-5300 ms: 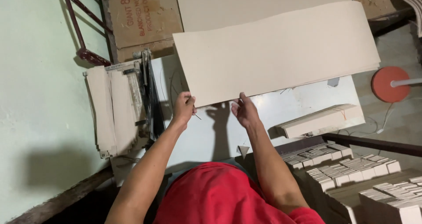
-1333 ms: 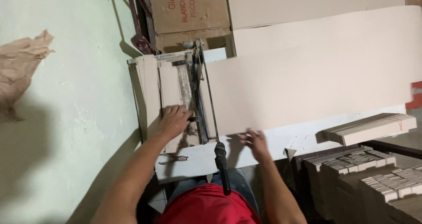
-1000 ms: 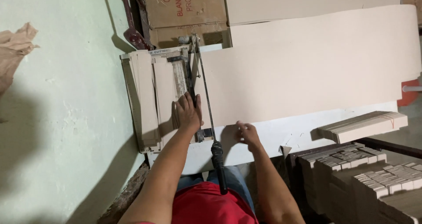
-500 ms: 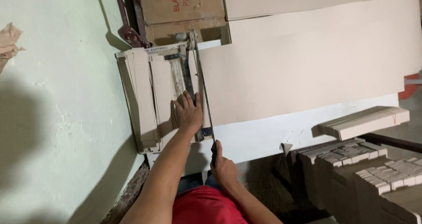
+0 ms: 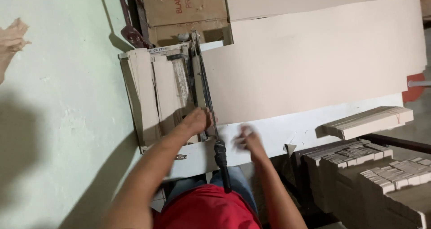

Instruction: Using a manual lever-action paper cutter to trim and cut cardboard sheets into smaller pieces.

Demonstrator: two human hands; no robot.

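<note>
Your left hand [image 5: 197, 120] pressing flat on the paper cutter [image 5: 173, 87], big beige sheet [image 5: 310, 62] just beside it, right hand [image 5: 246, 139] blurred — grip unreadable — near the black handle [image 5: 222, 159].

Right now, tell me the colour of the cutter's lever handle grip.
Black: the lever handle grip shows best in the head view, between both hands.

A pale green wall [image 5: 58, 98] takes up the left side, shadowed low down. A brown cardboard box [image 5: 184, 6] leans at the top.
</note>
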